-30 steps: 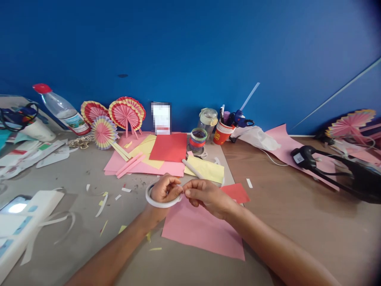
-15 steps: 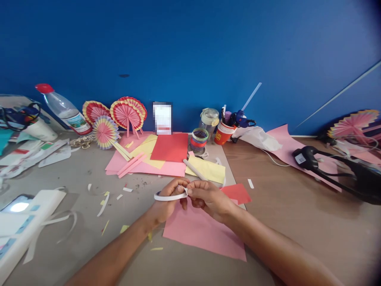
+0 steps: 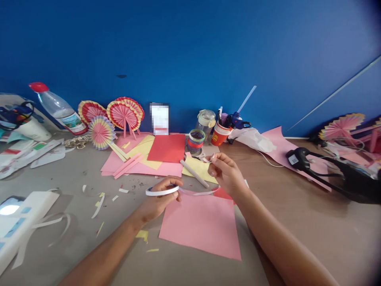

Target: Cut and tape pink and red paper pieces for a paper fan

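My left hand (image 3: 163, 198) is closed around a roll of narrow white tape (image 3: 162, 192), its ring tilted over the fingers. A thin, pale strip (image 3: 205, 193) sags from the roll toward the right. My right hand (image 3: 226, 171), fingers pinched together, is raised above and to the right of the roll, with a small whitish end of tape (image 3: 209, 159) at its fingertips. Below both hands a pink paper sheet (image 3: 202, 226) lies flat on the table. Partly behind the right hand is a piece of red paper (image 3: 222, 193).
Behind the hands lie a red sheet (image 3: 166, 147), yellow paper (image 3: 198, 169) and a pale rolled stick (image 3: 195, 174). Paper fans (image 3: 124, 114) and a bottle (image 3: 64, 111) stand left; a red cup (image 3: 220, 134) stands at the wall. A black headset (image 3: 300, 159) lies right. Scraps litter the left.
My right hand has moved away from the left, up and to the right, drawing out a strip of tape. The left hand with the roll has shifted slightly left.
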Motion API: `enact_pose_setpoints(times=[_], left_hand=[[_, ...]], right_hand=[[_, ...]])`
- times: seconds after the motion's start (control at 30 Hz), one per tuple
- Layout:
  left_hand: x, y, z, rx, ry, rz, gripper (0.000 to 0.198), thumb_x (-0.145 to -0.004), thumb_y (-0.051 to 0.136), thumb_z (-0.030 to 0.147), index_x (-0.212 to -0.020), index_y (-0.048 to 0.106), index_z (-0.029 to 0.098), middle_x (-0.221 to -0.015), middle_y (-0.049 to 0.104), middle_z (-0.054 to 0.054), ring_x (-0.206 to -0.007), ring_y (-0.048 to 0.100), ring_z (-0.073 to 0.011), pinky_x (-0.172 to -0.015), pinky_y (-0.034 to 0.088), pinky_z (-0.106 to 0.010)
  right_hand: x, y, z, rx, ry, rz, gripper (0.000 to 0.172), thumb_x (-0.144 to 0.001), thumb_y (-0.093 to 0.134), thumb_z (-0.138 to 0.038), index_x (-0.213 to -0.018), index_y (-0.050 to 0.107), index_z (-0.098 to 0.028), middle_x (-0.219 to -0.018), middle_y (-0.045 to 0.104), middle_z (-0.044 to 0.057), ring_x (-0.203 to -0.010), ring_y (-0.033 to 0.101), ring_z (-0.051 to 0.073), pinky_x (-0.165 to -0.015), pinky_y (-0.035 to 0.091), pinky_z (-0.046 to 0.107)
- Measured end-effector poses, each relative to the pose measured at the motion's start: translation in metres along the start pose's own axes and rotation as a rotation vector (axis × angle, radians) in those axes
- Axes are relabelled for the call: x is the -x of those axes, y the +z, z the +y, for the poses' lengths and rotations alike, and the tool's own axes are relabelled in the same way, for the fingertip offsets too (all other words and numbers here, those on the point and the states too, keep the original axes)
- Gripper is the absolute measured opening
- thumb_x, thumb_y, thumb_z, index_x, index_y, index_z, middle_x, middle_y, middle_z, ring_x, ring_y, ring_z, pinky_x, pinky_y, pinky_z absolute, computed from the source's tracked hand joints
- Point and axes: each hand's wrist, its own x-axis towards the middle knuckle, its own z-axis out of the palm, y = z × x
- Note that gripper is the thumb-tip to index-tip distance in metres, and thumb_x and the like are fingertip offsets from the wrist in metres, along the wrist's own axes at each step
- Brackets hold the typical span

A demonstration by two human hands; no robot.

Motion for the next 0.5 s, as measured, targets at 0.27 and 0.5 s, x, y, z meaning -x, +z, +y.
enact_pose_setpoints(times=[0.27, 0.5], left_hand=[[-0.003, 0.006, -0.010, -0.475, 0.118, 0.026, 0.016, -0.086, 0.048, 0.023, -0.097, 0.059, 0.018, -0.092, 0.062, -0.006, -0.071, 0.058, -0.0139, -0.065, 0.046, -0.026], [-0.003, 0.007, -0.017, -0.654, 0.298, -0.028, 0.024, -0.081, 0.048, 0.011, -0.101, 0.059, 0.020, -0.098, 0.063, -0.007, -0.078, 0.061, -0.0143, -0.069, 0.047, -0.025]], right_hand=[[-0.033, -0.038, 0.021, 0.252, -0.118, 0.143, 0.019, -0.067, 0.068, -0.030, -0.076, 0.056, -0.019, -0.062, 0.053, -0.005, -0.051, 0.037, 0.007, -0.048, 0.024, 0.023], [-0.046, -0.020, 0.003, 0.288, -0.113, 0.086, 0.020, -0.068, 0.067, -0.035, -0.073, 0.055, -0.019, -0.056, 0.049, -0.005, -0.047, 0.035, 0.007, -0.047, 0.024, 0.024]])
